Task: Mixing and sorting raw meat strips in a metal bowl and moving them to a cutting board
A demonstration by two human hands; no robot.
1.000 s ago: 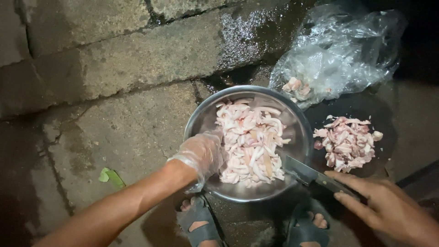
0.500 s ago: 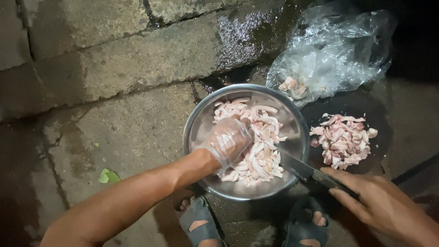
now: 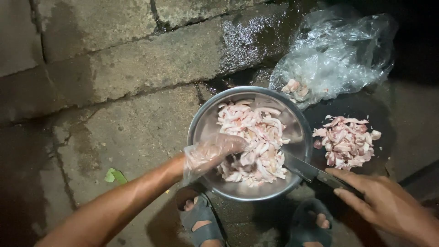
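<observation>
A round metal bowl (image 3: pixel 201 120) sits on the stone ground, filled with pale pink raw meat strips (image 3: pixel 252 137). My left hand (image 3: pixel 211 153), covered by a thin clear plastic glove, reaches into the bowl's near left side and touches the strips, fingers loosely curled. My right hand (image 3: pixel 386 206) is at the lower right, wrapped around the dark handle of a knife (image 3: pixel 306 170). The blade rests across the bowl's near right rim.
A dark board (image 3: pixel 384 114) right of the bowl carries a pile of cut meat pieces (image 3: pixel 345 141). A crumpled clear plastic bag (image 3: pixel 338 55) with a few meat scraps lies behind it. My sandalled feet (image 3: pixel 201 222) are just below the bowl. A green leaf (image 3: pixel 114 175) lies at left.
My left hand pushed into the middle of the meat half a second ago and has drawn back to the bowl's near left side. The right hand and knife stayed put.
</observation>
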